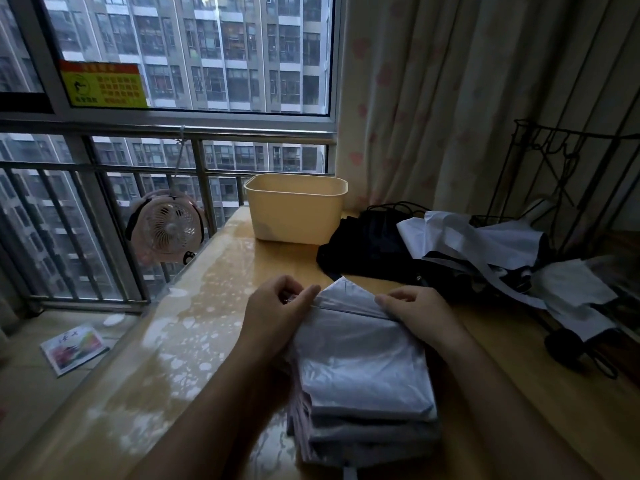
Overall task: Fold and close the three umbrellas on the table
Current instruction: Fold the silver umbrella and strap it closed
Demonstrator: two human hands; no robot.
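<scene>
"What's closest to us?"

"The silver umbrella. It lies flat on the wooden table right in front of the person. Its canopy is pleated into layered panels, with 1 rib running across the far end."

"And the hands?"

"Both are at that far end. The left hand has its fingers curled and pinches the fabric at the rib's left end. The right hand grasps the fabric at the right end, fingers bent over the edge."

"Where are the other 2?"

"Just past the right hand, neither folded. A black umbrella sits slumped in a heap. Touching it on the right, a white-and-black umbrella sprawls with its canopy rumpled, and its black handle lies near the table's right edge."

"Further back?"

"A cream plastic tub stands upright just left of the black heap. A black wire rack rises behind the white-and-black one. Off the table's left side, a small pink fan sits against the railing, and a booklet lies on the floor below it. At the very back, a flowered curtain hangs on the right, and a yellow sticker is on the window."
</scene>
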